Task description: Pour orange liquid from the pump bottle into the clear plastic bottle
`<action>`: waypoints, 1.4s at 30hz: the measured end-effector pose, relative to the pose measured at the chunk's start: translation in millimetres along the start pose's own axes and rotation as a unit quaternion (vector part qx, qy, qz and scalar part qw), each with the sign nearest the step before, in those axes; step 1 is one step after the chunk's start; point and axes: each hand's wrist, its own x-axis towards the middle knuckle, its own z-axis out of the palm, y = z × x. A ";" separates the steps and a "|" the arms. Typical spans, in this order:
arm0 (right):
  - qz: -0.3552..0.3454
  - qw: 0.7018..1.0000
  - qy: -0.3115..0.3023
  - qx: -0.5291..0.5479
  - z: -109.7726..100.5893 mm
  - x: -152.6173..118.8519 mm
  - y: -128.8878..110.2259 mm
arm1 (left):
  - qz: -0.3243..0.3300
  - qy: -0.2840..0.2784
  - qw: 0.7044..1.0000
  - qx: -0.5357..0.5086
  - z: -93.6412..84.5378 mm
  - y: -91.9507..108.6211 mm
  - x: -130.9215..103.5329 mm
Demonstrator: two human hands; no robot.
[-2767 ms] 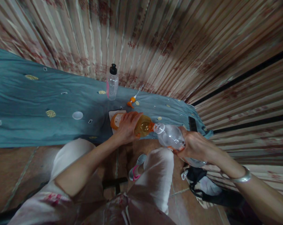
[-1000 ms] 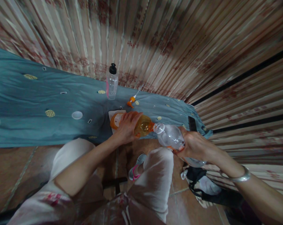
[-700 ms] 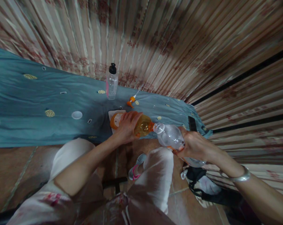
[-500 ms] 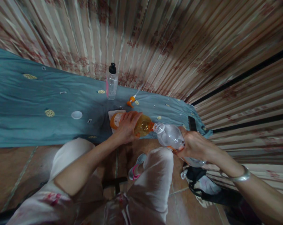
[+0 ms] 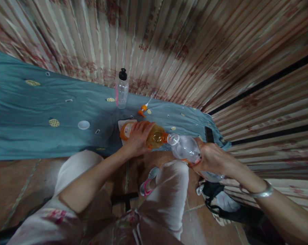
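My left hand [image 5: 141, 136] is wrapped round an orange bottle [image 5: 157, 136], which lies tipped on its side with its neck pointing right. That neck meets the mouth of a clear plastic bottle [image 5: 185, 148], tilted up to the left. Gripping the clear bottle round its middle is my right hand [image 5: 207, 157]; its base shows below the fingers. Whether liquid passes between the two mouths is too fine to see. Behind the orange bottle, an orange pump top [image 5: 143, 109] with a thin clear tube lies on the cloth.
A clear squeeze bottle with a black cap [image 5: 122, 92] stands upright on the teal cloth [image 5: 74, 90]. A white round lid [image 5: 83, 125] lies left of it. A black object [image 5: 209, 134] sits near the right end. Pleated curtains [image 5: 154, 44] hang behind; a bag [image 5: 227, 204] rests at lower right.
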 end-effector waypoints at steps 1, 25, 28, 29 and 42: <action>-0.002 1.000 0.002 -0.003 0.3 0.2 0.4 | -0.001 -0.002 1.000 -0.001 0.0 -0.1 0.0; -0.004 1.000 0.002 0.000 2.2 0.1 1.5 | 0.007 0.001 1.000 -0.008 0.6 -1.1 -0.3; -0.002 1.000 -0.005 0.006 1.3 -0.2 0.8 | 0.009 0.005 1.000 -0.007 1.1 -0.9 -0.3; -0.002 1.000 -0.005 0.007 1.4 -0.2 1.0 | 0.008 0.007 1.000 -0.005 1.5 -1.0 -0.3; -0.002 1.000 -0.002 0.006 2.6 -0.1 2.3 | 0.011 0.009 1.000 0.000 2.5 -1.9 -0.5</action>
